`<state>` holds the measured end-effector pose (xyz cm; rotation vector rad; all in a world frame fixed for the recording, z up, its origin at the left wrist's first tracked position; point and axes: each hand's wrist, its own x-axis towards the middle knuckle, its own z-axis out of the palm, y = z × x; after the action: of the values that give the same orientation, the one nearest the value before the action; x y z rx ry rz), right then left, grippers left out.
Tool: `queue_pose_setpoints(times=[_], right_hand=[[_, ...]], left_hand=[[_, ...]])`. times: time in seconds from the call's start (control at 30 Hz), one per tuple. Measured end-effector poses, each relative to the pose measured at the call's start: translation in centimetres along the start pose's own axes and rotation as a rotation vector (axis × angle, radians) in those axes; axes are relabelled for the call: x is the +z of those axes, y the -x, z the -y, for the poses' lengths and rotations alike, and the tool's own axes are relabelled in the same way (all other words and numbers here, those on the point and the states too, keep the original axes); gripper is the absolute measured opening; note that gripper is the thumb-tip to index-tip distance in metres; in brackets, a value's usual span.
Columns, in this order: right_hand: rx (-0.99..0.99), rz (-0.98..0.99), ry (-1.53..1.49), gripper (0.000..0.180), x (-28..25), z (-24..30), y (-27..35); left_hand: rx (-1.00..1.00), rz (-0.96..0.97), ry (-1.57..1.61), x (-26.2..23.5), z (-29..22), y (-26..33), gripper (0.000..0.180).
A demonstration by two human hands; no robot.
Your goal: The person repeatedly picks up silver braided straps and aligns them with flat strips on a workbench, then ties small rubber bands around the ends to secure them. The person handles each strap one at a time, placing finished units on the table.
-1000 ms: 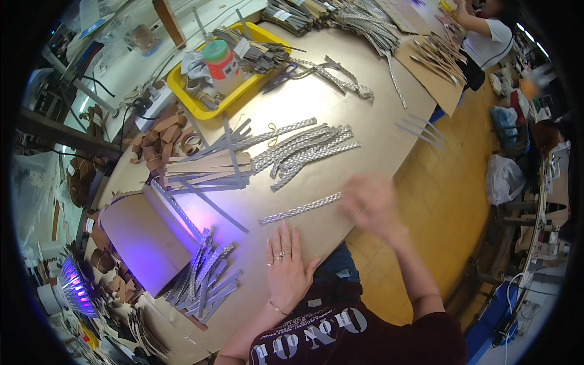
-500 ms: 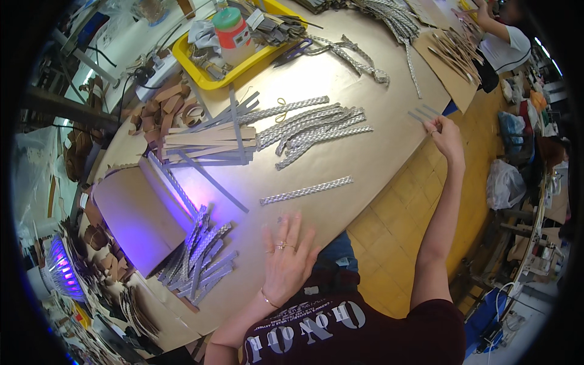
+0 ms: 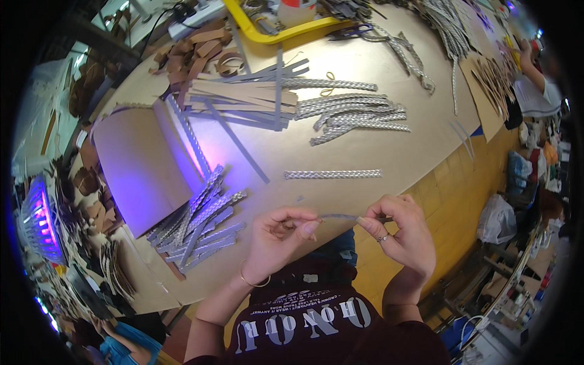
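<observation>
Because I read everything off the head view, I log the strip first. Thin grey strip (image 3: 339, 215): spans the gap between left hand (image 3: 281, 240) and right hand (image 3: 398, 234), in front of the torso and over the near edge of the desk (image 3: 420, 152). Its long axis runs left to right, bowed slightly upward.

Hand states: I read the left hand as narrow, thumb and forefinger at the strip's left end; the right hand is narrow too, pinching the right end. Fingers cover both tips, so I cannot tell how much length sits behind them.

Key relation: one braided strap (image 3: 333, 174) lies flat on the desk, just beyond the strip on the side away from the body. Its long axis is nearly parallel to the strip's. Its left end lies beyond the left hand, its right end just past the right hand's knuckles; I judge the right hand slightly nearer. Neither touches it.

Farther out from the hands I note a pile of braided straps (image 3: 359, 112); left of the left hand, a bundle of strips (image 3: 201, 225).
</observation>
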<state>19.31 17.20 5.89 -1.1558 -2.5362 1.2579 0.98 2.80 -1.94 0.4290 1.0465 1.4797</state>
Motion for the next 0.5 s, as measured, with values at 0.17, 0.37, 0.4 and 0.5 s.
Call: queue_pose_setpoints(times=[0.17,0.37,0.4,0.5], right_hand=[[0.011,0.065,0.057,0.021,0.6,0.0,-0.6],[-0.139,-0.491,0.369,0.025,3.0,1.2,-2.1],[-0.158,-0.493,0.338,0.025,3.3,1.3,-2.2],[-0.291,-0.089,0.123,0.025,3.9,1.7,-2.4]], left_hand=[[-0.096,-0.060,-0.088,-0.1,0.0,-0.1,0.011],[0.043,-0.124,-0.525,0.4,0.2,-0.2,0.009],[0.033,-0.122,-0.494,0.4,0.2,-0.2,0.010],[0.040,-0.132,-0.441,0.5,0.2,-0.3,0.012]])
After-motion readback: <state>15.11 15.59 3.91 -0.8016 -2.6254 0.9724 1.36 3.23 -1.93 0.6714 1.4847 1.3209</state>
